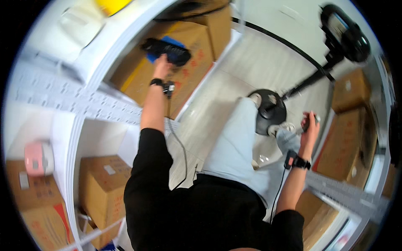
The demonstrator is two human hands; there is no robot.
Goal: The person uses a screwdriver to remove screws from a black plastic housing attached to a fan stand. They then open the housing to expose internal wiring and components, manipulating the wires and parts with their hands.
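Observation:
My left arm stretches to a shelf on the left, where my left hand (pixel 163 66) grips the lower edge of a black oblong thing (pixel 169 52). A blue piece (pixel 172 41) shows around it; blur hides its exact kind. Both lie over the top of a large cardboard box (pixel 192 67). On the other side, my right hand (pixel 310 127) hangs above the floor with curled fingers. In it is a small dark thing with a pale, shiny end (pixel 317 119), too small to name.
A black stand with a round base (pixel 268 115) rises from the floor by my feet. Cardboard boxes (pixel 343 142) fill the right-hand shelves. On the left, a pink and white appliance (pixel 39 159) sits on another box. Cables hang from both wristbands.

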